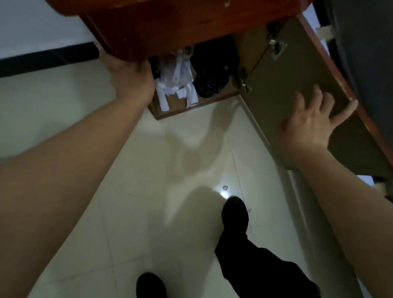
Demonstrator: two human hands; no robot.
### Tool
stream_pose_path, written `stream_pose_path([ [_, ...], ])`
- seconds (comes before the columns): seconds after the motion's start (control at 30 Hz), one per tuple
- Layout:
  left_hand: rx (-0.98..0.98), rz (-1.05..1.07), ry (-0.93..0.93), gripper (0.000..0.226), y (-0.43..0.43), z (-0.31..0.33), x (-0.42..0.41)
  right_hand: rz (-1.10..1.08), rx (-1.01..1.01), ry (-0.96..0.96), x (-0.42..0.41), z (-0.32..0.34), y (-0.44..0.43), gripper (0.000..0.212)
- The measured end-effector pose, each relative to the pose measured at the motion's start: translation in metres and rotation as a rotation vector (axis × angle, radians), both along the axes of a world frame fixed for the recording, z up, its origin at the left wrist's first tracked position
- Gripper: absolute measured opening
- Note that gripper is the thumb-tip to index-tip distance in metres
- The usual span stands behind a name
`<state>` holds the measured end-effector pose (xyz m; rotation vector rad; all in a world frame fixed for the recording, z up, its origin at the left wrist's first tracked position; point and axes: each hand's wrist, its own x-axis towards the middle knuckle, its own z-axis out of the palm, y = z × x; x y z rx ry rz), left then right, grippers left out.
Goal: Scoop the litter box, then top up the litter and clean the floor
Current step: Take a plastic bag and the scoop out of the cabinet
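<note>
The largest surface in view is the pale tiled floor (57, 111), seen from above, with a red-brown wooden cabinet (174, 19) standing at its far edge. The right door (295, 69) is swung wide, its dull inner face turned to the camera and a metal hinge (277, 47) visible near its top corner. What appears to be the left door (119, 39) is held by the left hand (128, 78), whose grip is curled round its lower edge. The right hand (309, 129) is laid flat against the inner face of the right door, its grip spread wide and holding nothing. Inside the cabinet, crumpled white plastic bags (176, 80) are seen toward the left front edge, and a black bag (212, 79) lies just beside them on the right. Two black shoes (235, 216) are planted on the floor below, and a small pale speck (224, 187) lies near the forward one. No litter box, scoop or litter is in view, so their place cannot be told. The step in hand is judged to be fetching supplies, probably a waste bag, before any scooping. For the next move, one hand would have to be freed and a single bag pinched from the bundle.
</note>
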<state>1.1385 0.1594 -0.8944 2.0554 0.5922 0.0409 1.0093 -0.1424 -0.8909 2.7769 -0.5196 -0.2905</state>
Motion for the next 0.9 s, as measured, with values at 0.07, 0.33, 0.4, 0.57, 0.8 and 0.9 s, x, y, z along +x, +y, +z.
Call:
stream_pose_path([
  [0.07, 0.007, -0.055, -0.099, 0.072, 0.007, -0.011, -0.002, -0.009, 0.074, -0.018, 0.016, -0.02, 0.016, 0.073],
  [0.33, 0.315, -0.163, -0.616, 0.061, 0.028, -0.092, 0.02, 0.222, 0.494, -0.093, 0.098, -0.151, 0.108, 0.061],
  [0.4, 0.341, -0.119, -0.69, 0.062, 0.032, -0.104, 0.032, 0.292, 0.544, -0.085, 0.117, -0.182, 0.124, 0.059],
  [0.57, 0.461, -0.085, -0.831, 0.059, 0.046, -0.125, 0.05, 0.24, 0.704, -0.172, 0.146, -0.235, 0.15, 0.054],
  [0.8, 0.485, -0.037, -0.942, 0.052, 0.047, -0.135, 0.062, 0.138, 0.82, -0.211, 0.186, -0.277, 0.178, 0.06],
  [0.9, 0.476, -0.031, -1.026, 0.052, 0.047, -0.142, 0.071, 0.173, 0.808, -0.286, 0.22, -0.287, 0.188, 0.065],
])
